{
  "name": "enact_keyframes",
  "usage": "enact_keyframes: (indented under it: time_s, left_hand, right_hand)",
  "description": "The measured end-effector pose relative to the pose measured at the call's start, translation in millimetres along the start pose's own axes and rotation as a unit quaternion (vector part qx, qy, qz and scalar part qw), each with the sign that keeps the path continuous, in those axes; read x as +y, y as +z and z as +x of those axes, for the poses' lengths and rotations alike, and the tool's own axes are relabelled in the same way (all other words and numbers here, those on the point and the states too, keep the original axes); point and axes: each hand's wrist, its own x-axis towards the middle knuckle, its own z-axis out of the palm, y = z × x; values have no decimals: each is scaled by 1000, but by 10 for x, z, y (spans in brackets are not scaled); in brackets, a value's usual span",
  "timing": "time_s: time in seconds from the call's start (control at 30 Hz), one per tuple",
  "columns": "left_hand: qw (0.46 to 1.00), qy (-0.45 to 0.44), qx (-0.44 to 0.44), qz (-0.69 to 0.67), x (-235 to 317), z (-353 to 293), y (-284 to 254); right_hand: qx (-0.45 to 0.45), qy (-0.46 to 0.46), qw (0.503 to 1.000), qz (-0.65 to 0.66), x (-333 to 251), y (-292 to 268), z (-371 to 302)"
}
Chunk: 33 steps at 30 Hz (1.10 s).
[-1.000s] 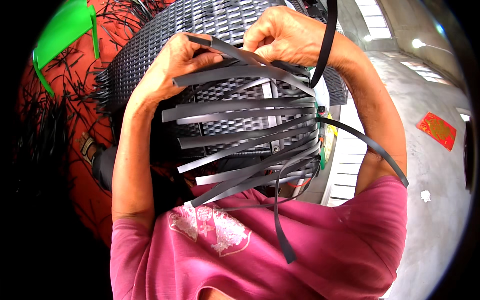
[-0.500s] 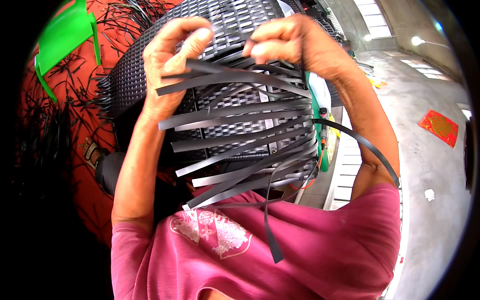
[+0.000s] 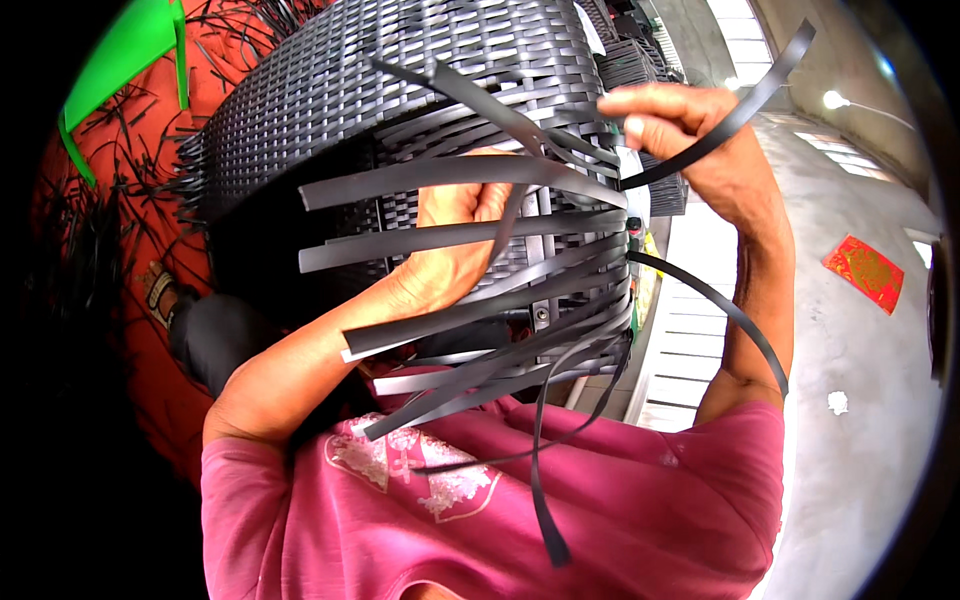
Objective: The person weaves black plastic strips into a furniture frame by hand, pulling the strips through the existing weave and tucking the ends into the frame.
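Observation:
A piece of woven black wicker furniture (image 3: 480,50) lies in front of me, with several loose flat plastic strips (image 3: 400,237) fanning out from its right edge toward the left. My left hand (image 3: 445,240) reaches beneath these strips, its fingers curled near the weave. A wide strip covers the fingertips, so what they hold is hidden. Beside them hangs a narrower strip (image 3: 508,228). At the right edge, my right hand (image 3: 700,135) has its forefinger stretched out and the thumb apart from it. One upright strip (image 3: 745,110) sticks up across that hand, apparently not pinched.
A green plastic chair (image 3: 125,65) stands at the far left on a red floor covering (image 3: 150,170) scattered with black strip offcuts. Dark stacked woven pieces (image 3: 645,75) stand behind the right edge. A red-and-gold paper (image 3: 865,272) lies on the grey floor.
My left hand has come down from the upper weave to beneath the loose strips. The right hand has moved right, away from the weave. A strip now sticks up across it.

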Motion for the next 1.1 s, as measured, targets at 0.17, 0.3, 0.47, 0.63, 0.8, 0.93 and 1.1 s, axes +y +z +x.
enact_keyframes:
  time_s: [0.17, 0.3, 0.47, 0.63, 0.8, 0.93, 1.1]
  left_hand:
    - [943, 214, -9, 253, -305, 117, -111]
    - [915, -302, -43, -263, -50, 107, 26]
    - [779, -258, -101, -562, -301, 204, -38]
    - [750, -223, -112, -613, -168, 152, -153]
    - [770, -253, -57, -583, -65, 176, -101]
    - [769, -218, -52, -598, -169, 167, -90]
    - [646, -194, -176, -717, -73, 185, -127]
  right_hand:
    - [-15, 45, 996, -73, -96, 30, -32]
    - [-79, 70, 984, -141, -123, -74, 13]
    - [-66, -46, 973, -217, -158, -10, 109]
    - [-87, -102, 958, -253, -140, 73, 235]
    - [-142, 16, 976, -164, -336, 31, 275]
    - [-173, 22, 971, -162, -243, -10, 284]
    - [-150, 11, 980, -129, -182, 75, 200]
